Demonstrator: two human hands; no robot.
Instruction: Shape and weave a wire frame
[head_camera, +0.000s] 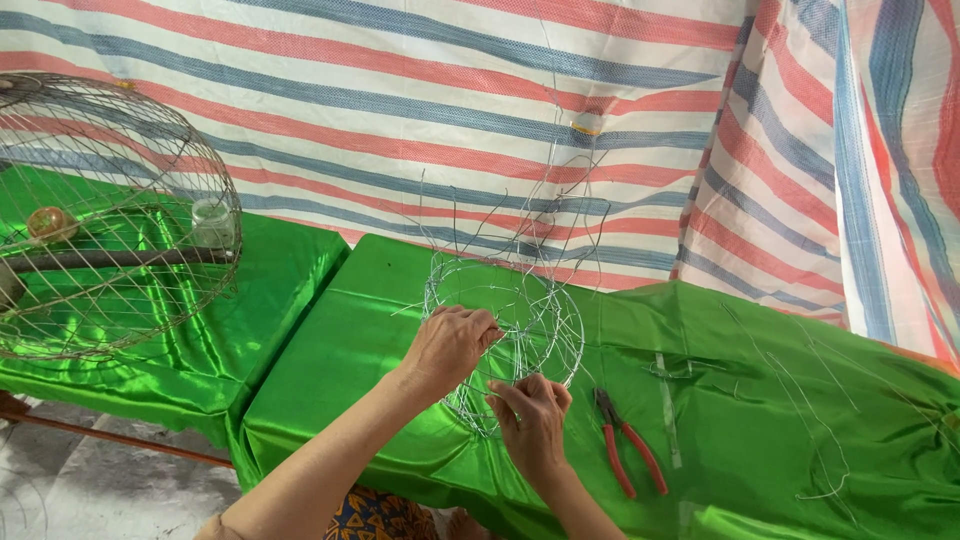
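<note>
A half-woven round wire frame (535, 310) stands on the green cloth-covered table (400, 300), with loose wire ends sticking up from its rim. My left hand (450, 345) grips the frame's left rim from above. My right hand (532, 420) pinches a wire at the frame's lower front edge. Red-handled pliers (628, 452) lie on the cloth just right of my right hand, untouched.
A large finished wire dome cage (110, 220) sits on a second green table (250, 330) at left, with a perch, a small cup and an orange ball inside. Loose thin wires (815, 420) lie at right. A striped red, white and blue tarp (500, 100) hangs behind.
</note>
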